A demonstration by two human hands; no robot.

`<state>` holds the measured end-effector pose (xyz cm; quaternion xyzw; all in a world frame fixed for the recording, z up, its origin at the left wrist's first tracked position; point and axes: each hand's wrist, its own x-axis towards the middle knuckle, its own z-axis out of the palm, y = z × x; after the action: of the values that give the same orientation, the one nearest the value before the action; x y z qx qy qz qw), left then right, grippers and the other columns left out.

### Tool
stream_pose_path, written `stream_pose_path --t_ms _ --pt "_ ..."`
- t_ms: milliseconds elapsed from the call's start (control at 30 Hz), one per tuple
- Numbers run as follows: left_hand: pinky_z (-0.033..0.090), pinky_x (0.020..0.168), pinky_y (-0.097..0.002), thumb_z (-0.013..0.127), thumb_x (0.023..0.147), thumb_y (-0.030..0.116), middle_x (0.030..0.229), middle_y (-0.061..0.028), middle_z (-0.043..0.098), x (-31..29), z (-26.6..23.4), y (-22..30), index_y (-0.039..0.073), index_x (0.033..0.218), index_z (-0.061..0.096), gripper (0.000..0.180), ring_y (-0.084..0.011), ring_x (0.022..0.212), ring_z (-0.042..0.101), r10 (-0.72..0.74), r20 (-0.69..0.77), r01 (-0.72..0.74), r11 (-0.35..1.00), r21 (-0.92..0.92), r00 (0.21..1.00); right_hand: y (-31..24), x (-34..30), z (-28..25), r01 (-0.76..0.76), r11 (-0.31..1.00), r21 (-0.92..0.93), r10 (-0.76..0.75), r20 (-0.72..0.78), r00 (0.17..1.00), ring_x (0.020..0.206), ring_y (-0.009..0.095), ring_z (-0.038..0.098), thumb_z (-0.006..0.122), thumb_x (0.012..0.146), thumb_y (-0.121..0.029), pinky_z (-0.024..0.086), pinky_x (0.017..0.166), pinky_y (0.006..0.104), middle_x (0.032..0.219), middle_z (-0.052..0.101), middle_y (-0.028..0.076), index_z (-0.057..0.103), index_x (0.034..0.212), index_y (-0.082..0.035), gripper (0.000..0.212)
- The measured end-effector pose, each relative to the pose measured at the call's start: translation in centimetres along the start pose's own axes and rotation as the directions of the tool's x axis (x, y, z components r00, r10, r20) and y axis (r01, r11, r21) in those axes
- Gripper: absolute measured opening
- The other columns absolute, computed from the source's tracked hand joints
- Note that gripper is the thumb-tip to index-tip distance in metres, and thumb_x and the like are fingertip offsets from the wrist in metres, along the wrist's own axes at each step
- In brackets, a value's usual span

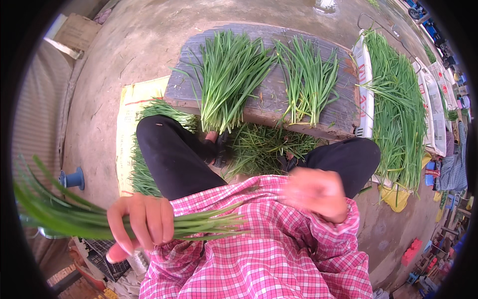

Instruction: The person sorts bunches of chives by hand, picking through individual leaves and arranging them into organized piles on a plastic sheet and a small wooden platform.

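Observation:
My left hand (141, 222) is closed round a bunch of garlic chives (191, 225) at the lower left. Their pale stem ends point right, across my checked shirt, and the green leaf ends trail off left, smeared by motion. My right hand (316, 192) is raised over my right thigh, apart from the bunch. It is too blurred to make out its fingers or anything in them. In front of my knees, a low grey board (269, 94) carries a large pile of chives (231, 74) and a smaller pile (308, 79) to its right.
A white crate (366, 94) heaped with chives (396, 109) stands to the right of the board. Loose green trimmings (269, 149) lie under the board between my legs. On the left, more chives (143, 169) rest on a yellow sack (124, 134), near a blue spool (73, 178).

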<state>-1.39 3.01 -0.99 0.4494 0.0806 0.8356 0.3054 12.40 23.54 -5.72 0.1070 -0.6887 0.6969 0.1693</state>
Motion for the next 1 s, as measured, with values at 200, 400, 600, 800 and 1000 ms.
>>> stream_pose_path --t_ms 200,400,600,800,1000 --pt "0.035 0.045 -0.0209 0.044 0.084 0.028 0.049 0.0008 0.042 -0.3 0.8 -0.8 0.012 0.079 0.039 0.017 -0.0085 0.042 0.037 0.183 -0.47 -0.122 0.98 0.157 0.863 2.2 -0.8 1.1 -0.167 0.874 -0.457 0.095 -0.178 0.979 0.074 0.02 0.056 0.051 0.073 0.004 0.043 0.067 0.0269 0.084 0.058 0.012 0.055 0.087 0.001 0.015" --pt "0.035 0.047 -0.0217 0.039 0.086 0.028 0.051 0.0008 0.041 0.1 1.3 -1.2 0.013 0.079 0.04 0.016 -0.0094 0.044 0.037 0.178 -0.53 -0.073 0.974 0.212 0.829 -0.3 -0.4 2.7 -0.134 0.961 -0.242 0.075 -0.239 0.968 0.066 0.02 0.053 0.056 0.071 -0.001 0.042 0.057 0.0276 0.076 0.056 0.01 0.054 0.085 0.0 0.013" --pt "0.042 0.046 -0.0234 0.049 0.081 0.032 0.049 -0.0022 0.048 0.0 1.3 -1.8 0.011 0.066 0.045 0.026 -0.0107 0.043 0.045 0.146 -0.402 -0.096 0.985 0.141 0.904 -2.4 0.0 4.8 -0.018 0.86 -0.51 -0.057 -0.131 0.99 0.065 0.022 0.054 0.062 0.063 -0.001 0.043 0.056 0.0293 0.074 0.056 0.008 0.056 0.08 -0.002 0.017" --pt "0.042 0.044 -0.0227 0.059 0.075 0.026 0.049 -0.0027 0.049 0.5 0.9 -1.6 0.009 0.059 0.05 0.026 -0.0106 0.041 0.046 0.051 -0.136 -0.039 0.995 0.09 0.989 -2.5 -0.1 6.0 -0.074 0.89 -0.45 -0.007 -0.177 0.984 0.062 0.021 0.054 0.064 0.062 -0.003 0.042 0.052 0.0289 0.073 0.057 0.007 0.056 0.077 -0.002 0.017" --pt "0.042 0.046 -0.0238 0.06 0.074 0.031 0.057 -0.006 0.053 0.8 0.2 -1.6 0.004 0.065 0.056 0.029 -0.0129 0.044 0.046 -0.088 0.096 0.072 0.985 0.156 0.991 -2.2 0.2 6.8 -0.12 0.901 -0.417 0.034 -0.207 0.978 0.06 0.02 0.052 0.063 0.063 -0.003 0.04 0.052 0.0287 0.071 0.055 0.007 0.056 0.077 -0.002 0.016"
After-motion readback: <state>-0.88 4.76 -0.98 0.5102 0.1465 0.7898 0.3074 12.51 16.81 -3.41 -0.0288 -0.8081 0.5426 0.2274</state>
